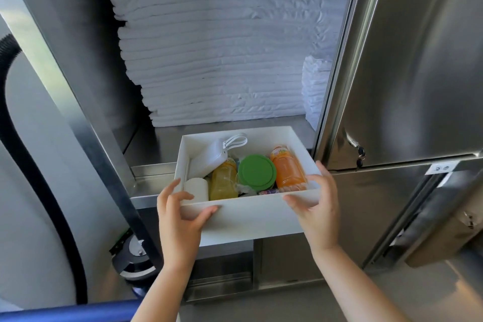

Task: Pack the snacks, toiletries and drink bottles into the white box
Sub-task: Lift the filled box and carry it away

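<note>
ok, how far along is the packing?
Mostly done, it seems: the white box holds an orange bottle, a yellow bottle, a green-lidded tub and a white pouch. In hand: left hand and right hand grip its near corners as it overhangs the steel shelf. Left: no unpacked items show here.

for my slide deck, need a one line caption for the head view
Left hand and right hand hold the packed white box at a steel shelf before stacked white towels.
</note>
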### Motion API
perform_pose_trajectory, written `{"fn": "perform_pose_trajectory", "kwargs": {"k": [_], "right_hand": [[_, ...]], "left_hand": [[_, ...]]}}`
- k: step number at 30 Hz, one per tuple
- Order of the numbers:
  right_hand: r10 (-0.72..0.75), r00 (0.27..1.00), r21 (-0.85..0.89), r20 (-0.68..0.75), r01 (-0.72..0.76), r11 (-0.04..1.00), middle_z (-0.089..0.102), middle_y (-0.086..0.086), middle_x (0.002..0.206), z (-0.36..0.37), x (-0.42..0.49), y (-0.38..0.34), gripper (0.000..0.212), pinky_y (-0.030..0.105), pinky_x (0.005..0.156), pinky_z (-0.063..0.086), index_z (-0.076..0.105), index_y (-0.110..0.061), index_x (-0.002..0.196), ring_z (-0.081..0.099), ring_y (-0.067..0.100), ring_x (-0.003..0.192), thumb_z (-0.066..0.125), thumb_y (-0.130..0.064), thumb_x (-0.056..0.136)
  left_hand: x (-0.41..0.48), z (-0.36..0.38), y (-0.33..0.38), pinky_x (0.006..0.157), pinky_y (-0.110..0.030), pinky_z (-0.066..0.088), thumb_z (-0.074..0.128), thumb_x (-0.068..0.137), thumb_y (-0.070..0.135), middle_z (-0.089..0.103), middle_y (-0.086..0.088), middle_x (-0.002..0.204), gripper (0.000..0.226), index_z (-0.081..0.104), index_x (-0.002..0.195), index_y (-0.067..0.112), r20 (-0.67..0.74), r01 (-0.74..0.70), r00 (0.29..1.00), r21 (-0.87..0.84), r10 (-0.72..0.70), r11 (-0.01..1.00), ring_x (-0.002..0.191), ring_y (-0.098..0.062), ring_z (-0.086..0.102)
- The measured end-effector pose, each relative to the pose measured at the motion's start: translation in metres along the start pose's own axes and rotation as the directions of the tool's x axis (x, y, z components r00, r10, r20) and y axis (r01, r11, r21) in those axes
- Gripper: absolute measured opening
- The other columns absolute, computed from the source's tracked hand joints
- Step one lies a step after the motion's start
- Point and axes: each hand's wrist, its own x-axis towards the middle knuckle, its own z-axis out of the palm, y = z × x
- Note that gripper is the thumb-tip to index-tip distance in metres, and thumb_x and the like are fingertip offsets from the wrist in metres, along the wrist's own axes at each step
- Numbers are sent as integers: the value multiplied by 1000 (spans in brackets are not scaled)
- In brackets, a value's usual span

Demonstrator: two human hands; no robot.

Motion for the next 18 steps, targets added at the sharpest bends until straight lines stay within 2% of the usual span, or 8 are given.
{"fn": "perform_pose_trajectory", "kwargs": {"k": [3,6,9,10,12,13,15,18], "right_hand": [[-112,991,3,73,112,994,53,14,130,-8,9,10,43,17,100,39,52,-12,85,49,25,126,69,-51,76],[-181,983,31,-37,182,983,61,17,104,1,16,15,40,27,95,45,55,-7,80,55,27,120,64,-46,85],[-171,971,-10,-169,172,985,62,12,84,11,22,21,48,20,70,46,49,-5,56,62,4,91,53,-34,94],[-179,965,-19,-189,179,984,60,11,75,11,23,22,49,21,69,47,45,-6,51,58,1,77,49,-26,96],[-236,950,-60,-205,228,972,45,8,52,10,26,25,50,25,76,50,39,-6,46,48,12,57,43,-13,96],[-278,939,-85,-203,266,960,36,7,46,9,28,25,51,24,75,48,37,-5,44,47,19,53,41,-9,95],[-338,919,-88,-204,327,941,30,3,46,7,33,22,51,22,63,44,36,-5,42,46,28,48,41,-4,93],[-339,913,-81,-227,329,941,31,-2,51,9,38,19,49,33,48,35,36,-4,42,40,24,45,41,0,90]], "left_hand": [[6,4,-7,85,-7,35,79,64,30,54,2,113,37,45,69,15,-24,-87,996,24,87,996,124,-12,42],[14,10,-10,80,-6,36,72,78,37,53,-1,83,43,43,59,12,-114,-152,982,5,151,988,113,-12,50],[18,15,-10,75,-11,38,57,88,34,45,1,67,44,33,54,21,-214,-192,960,-22,183,981,103,-7,56],[18,16,-10,74,-12,38,56,88,28,43,2,64,43,29,55,25,-236,-198,953,-19,188,980,99,-9,57],[20,18,-9,72,-12,38,53,87,19,42,2,60,42,26,56,30,-267,-177,949,-3,170,984,90,-4,57],[20,19,-8,72,-11,37,51,86,16,43,2,59,42,27,54,27,-281,-165,946,11,162,986,85,1,55],[19,20,-6,74,-8,35,49,86,13,46,1,61,39,33,51,20,-303,-154,940,25,155,988,73,1,49],[21,19,-3,77,-10,37,48,85,12,50,-5,62,40,36,46,12,-315,-125,942,-4,118,992,64,-7,44]]}}
